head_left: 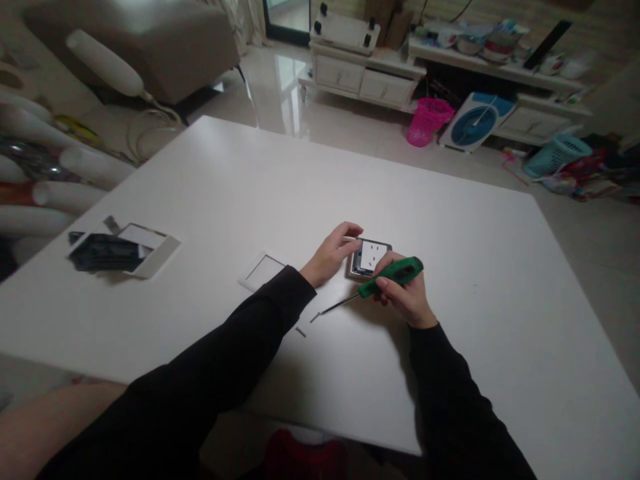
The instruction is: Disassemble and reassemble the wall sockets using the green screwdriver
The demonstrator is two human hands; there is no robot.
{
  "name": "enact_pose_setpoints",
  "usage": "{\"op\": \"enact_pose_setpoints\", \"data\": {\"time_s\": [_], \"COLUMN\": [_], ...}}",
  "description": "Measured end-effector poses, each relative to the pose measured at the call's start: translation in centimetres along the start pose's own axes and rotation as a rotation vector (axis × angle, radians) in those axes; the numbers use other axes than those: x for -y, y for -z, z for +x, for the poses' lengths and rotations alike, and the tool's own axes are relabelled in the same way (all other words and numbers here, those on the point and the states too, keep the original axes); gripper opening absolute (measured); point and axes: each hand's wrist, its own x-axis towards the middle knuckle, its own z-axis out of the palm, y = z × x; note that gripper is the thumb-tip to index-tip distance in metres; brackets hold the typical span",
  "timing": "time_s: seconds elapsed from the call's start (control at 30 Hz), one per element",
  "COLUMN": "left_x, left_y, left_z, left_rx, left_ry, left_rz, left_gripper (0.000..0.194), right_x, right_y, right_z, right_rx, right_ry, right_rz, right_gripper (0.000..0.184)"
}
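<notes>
My left hand (331, 256) grips the left edge of a wall socket (369, 257), its fingers curled over that side. The socket has a white face with slots and a dark surround, and lies on the table. In my right hand (407, 297) is a green-handled screwdriver (390, 278), closed in the fingers in front of the socket. Its thin shaft points down and left, with the tip at one screw (315, 317); whether the two are joined I cannot tell. A second screw (301, 331) lies close by. Partly behind my left sleeve is a white cover frame (254, 272).
An open white box (157, 257) with black plastic sits on the left of the white table (440, 393). White rolls (95, 167) crowd the left edge. Beyond the table are a sofa (165, 53), a pink basket (427, 120) and a low cabinet (360, 80).
</notes>
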Motion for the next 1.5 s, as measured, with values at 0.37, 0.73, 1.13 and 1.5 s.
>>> {"op": "enact_pose_setpoints", "data": {"time_s": [0.37,0.73,1.13,1.5], "left_x": [0.5,1.0,0.1,-0.2], "left_y": [-0.2,-0.2,0.3,-0.4], "left_z": [0.0,0.2,-0.4,-0.5], "left_rx": [0.007,-0.045,-0.086,-0.124], "left_ry": [-0.031,-0.111,-0.236,-0.277], "left_rz": [-0.047,-0.026,-0.073,0.066], "left_gripper": [0.031,0.027,0.028,0.014], "right_x": [-0.3,-0.6,-0.4,-1.2], "right_y": [-0.2,-0.2,1.7,2.8], "right_z": [0.5,0.5,2.7,2.9], "right_rx": [0.06,-0.078,-0.689,-0.799], "right_ry": [0.022,0.041,0.245,0.145], "right_rz": [-0.03,0.049,0.363,0.448], "right_gripper": [0.03,0.03,0.028,0.033]}}
